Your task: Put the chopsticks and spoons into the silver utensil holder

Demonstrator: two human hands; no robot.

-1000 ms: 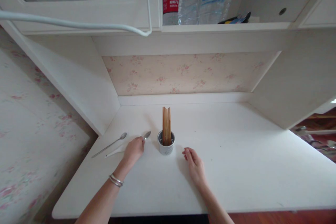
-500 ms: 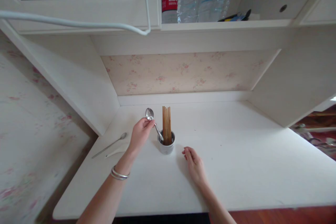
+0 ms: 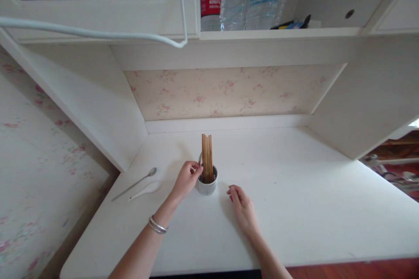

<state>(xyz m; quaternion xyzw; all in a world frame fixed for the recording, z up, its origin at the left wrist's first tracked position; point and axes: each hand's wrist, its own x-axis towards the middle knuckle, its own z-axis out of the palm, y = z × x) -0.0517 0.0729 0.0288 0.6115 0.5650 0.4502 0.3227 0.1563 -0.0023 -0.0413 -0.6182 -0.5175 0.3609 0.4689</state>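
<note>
My left hand point(image 3: 187, 179) is closed in a pinch at the left rim of a grey metal cup point(image 3: 207, 189). It holds a metal spoon point(image 3: 200, 157), whose bowl shows edge-on beside the chopsticks; the fingers and cup hide the rest. Several brown wooden chopsticks point(image 3: 207, 157) stand upright in that cup. Resting on the desk to the right of the cup, my right hand point(image 3: 241, 205) has its fingers curled in, with nothing visible in them. Left of my left hand lie a white spoon point(image 3: 147, 189) and a long-handled metal spoon point(image 3: 135, 184).
The white desk point(image 3: 294, 209) runs back to a panel with floral wallpaper point(image 3: 222, 91). Above it hangs a shelf holding several plastic bottles point(image 3: 234, 4). A white cable point(image 3: 98, 34) droops in front of the cabinet. Side panels bound the desk left and right.
My left hand has moved right and down, lowering the metal spoon handle-first into the cup beside the chopsticks. The white spoon now shows fully. My right hand has stayed put.
</note>
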